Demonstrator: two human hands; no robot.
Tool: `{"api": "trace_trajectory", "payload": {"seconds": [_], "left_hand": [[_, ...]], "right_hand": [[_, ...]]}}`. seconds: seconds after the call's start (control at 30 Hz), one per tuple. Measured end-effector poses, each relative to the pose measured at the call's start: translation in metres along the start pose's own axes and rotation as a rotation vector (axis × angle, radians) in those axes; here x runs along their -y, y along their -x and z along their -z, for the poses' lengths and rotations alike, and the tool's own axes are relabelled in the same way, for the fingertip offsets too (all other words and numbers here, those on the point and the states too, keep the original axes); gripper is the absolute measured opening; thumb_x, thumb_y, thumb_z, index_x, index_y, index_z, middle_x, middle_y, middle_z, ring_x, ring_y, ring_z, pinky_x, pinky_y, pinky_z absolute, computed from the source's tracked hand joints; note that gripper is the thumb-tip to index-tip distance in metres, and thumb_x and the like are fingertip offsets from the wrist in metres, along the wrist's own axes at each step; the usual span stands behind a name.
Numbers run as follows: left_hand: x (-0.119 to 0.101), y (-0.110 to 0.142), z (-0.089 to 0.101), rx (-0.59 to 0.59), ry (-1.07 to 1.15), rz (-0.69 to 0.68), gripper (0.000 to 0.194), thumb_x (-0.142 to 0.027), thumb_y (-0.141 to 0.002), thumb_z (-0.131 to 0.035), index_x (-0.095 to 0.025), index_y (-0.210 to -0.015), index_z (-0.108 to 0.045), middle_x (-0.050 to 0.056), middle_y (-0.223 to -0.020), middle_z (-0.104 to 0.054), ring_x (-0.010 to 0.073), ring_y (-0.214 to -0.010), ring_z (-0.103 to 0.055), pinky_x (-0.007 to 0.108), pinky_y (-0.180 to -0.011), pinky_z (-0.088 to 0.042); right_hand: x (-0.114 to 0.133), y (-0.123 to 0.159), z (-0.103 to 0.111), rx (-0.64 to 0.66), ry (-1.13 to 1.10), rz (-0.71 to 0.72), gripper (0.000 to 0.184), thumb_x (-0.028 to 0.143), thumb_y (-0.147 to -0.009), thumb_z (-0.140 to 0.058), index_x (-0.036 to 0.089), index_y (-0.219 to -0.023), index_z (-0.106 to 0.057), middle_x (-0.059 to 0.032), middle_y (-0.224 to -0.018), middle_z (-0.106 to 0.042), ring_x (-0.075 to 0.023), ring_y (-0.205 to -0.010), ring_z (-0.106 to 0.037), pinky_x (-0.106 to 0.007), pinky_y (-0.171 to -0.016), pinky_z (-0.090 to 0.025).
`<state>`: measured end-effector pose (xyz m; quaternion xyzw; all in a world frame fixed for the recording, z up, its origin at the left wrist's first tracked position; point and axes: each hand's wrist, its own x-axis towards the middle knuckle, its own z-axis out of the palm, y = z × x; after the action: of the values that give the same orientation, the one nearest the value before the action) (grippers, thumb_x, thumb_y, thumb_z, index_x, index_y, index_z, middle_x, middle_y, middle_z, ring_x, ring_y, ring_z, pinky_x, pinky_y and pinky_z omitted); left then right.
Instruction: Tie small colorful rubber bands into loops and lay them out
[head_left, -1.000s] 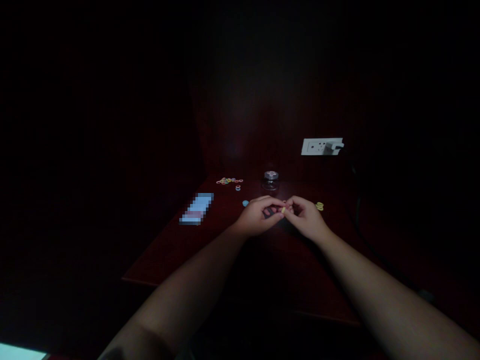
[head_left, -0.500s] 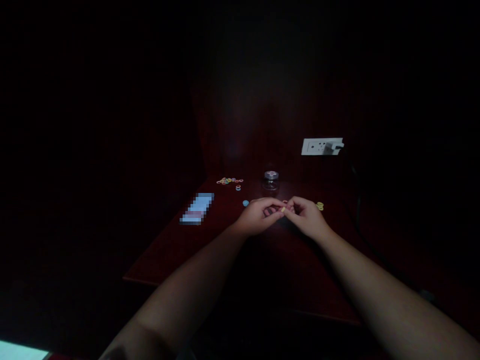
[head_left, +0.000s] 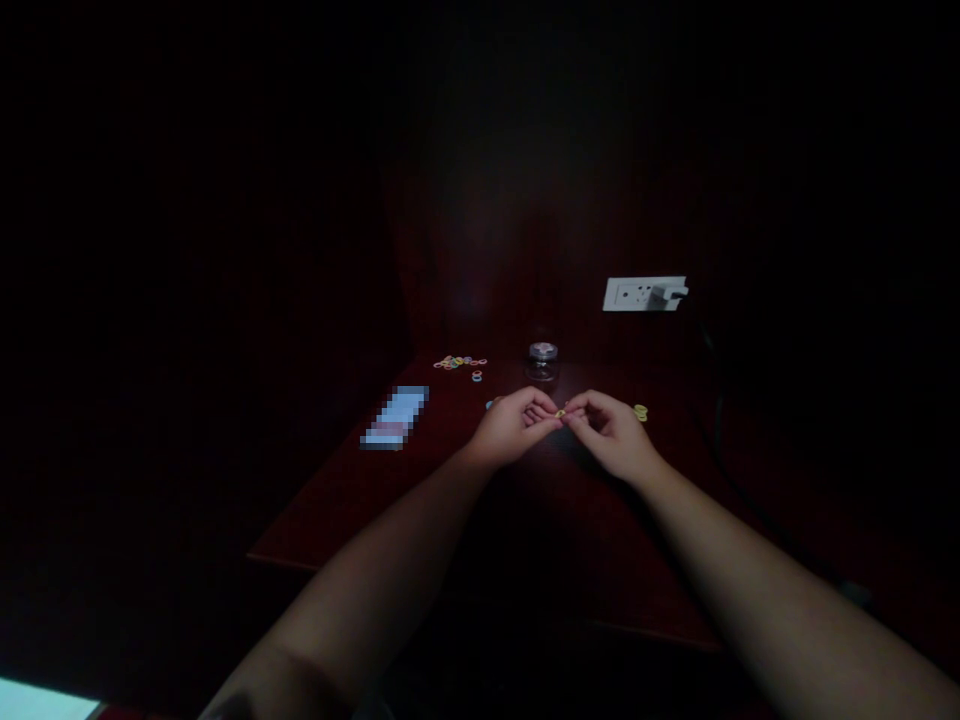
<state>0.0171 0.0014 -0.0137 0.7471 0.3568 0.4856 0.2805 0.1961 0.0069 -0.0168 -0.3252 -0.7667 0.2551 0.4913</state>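
Note:
Between the fingertips of both hands is a small yellow hair tie (head_left: 560, 414), a tiny loop like the coloured ones on the table. My left hand (head_left: 510, 425) pinches its left side with thumb and forefinger closed. From the other side my right hand (head_left: 611, 432) grips it in the same way. Just beyond my left hand a blue hair tie (head_left: 490, 406) is partly hidden. Several yellow hair ties (head_left: 640, 412) lie to the right of my right hand. Behind the hands stands a clear jar (head_left: 542, 370) with its lid (head_left: 543, 351) on.
A pile of coloured hair ties (head_left: 454, 362) lies at the back left of the dark red table (head_left: 337, 520), with two more ties (head_left: 477, 376) in front. A phone (head_left: 395, 417), its screen pixelated, rests near the left edge. A wall socket (head_left: 645, 293) holds a plug; a dark cable (head_left: 718, 410) hangs at right.
The fingertips have shifted slightly left, and the yellow hair tie now shows as a small loop between them. My left hand covers more of the blue hair tie.

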Motion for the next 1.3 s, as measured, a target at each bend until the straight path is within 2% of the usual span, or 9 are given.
{"api": "trace_trajectory", "payload": {"seconds": [0.23,0.47,0.6,0.83,1.13,1.3], "left_hand": [[0.0055,-0.0012,-0.0016,0.038,0.013,-0.003,0.023,-0.028,-0.073,-0.071,-0.013,-0.086,-0.059,0.001,-0.074,-0.064,0.0079,-0.065,-0.058,0.018,-0.061,-0.047],[0.0041,-0.0010,-0.0006,0.024,-0.017,-0.009,0.021,-0.027,-0.075,-0.069,-0.013,-0.088,-0.062,0.003,-0.078,-0.066,0.0091,-0.068,-0.060,0.020,-0.064,-0.049],[0.0061,-0.0020,-0.0017,0.016,-0.011,0.022,0.023,-0.026,-0.075,-0.068,-0.012,-0.093,-0.065,0.005,-0.081,-0.070,0.0103,-0.069,-0.063,0.021,-0.066,-0.051],[0.0022,-0.0039,-0.0041,0.044,-0.027,0.029,0.020,-0.027,-0.081,-0.061,-0.012,-0.090,-0.068,0.007,-0.085,-0.071,0.0120,-0.071,-0.064,0.022,-0.068,-0.051],[0.0019,-0.0012,-0.0028,0.052,-0.246,-0.044,0.018,-0.027,-0.085,-0.054,-0.014,-0.087,-0.066,0.005,-0.087,-0.067,0.0125,-0.075,-0.059,0.023,-0.069,-0.049],[0.0058,-0.0005,-0.0035,0.045,-0.251,-0.060,0.017,-0.027,-0.084,-0.055,-0.013,-0.089,-0.065,0.005,-0.086,-0.067,0.0117,-0.073,-0.060,0.022,-0.068,-0.048]], "right_hand": [[-0.0017,-0.0002,-0.0010,0.005,-0.027,-0.029,0.014,0.030,-0.082,-0.059,0.017,-0.087,-0.061,-0.0023,-0.071,-0.060,-0.0150,-0.063,-0.054,-0.027,-0.059,-0.043],[-0.0032,0.0005,0.0003,0.039,0.068,-0.038,0.014,0.030,-0.086,-0.053,0.018,-0.080,-0.058,-0.0010,-0.069,-0.056,-0.0143,-0.062,-0.051,-0.026,-0.057,-0.040],[-0.0007,0.0009,-0.0003,-0.006,0.107,-0.075,0.015,0.031,-0.086,-0.052,0.019,-0.079,-0.055,0.0006,-0.065,-0.052,-0.0134,-0.057,-0.048,-0.025,-0.051,-0.037],[-0.0013,-0.0004,-0.0002,-0.088,0.134,-0.079,0.017,0.033,-0.088,-0.050,0.020,-0.079,-0.053,0.0007,-0.064,-0.050,-0.0132,-0.056,-0.047,-0.024,-0.050,-0.037],[-0.0029,0.0008,0.0007,0.052,0.123,-0.046,0.017,0.034,-0.088,-0.050,0.020,-0.081,-0.054,0.0001,-0.066,-0.052,-0.0138,-0.057,-0.049,-0.025,-0.052,-0.040],[-0.0016,0.0015,0.0009,0.050,0.090,-0.027,0.014,0.032,-0.085,-0.054,0.018,-0.083,-0.058,-0.0030,-0.072,-0.058,-0.0156,-0.065,-0.053,-0.027,-0.059,-0.044]]}}
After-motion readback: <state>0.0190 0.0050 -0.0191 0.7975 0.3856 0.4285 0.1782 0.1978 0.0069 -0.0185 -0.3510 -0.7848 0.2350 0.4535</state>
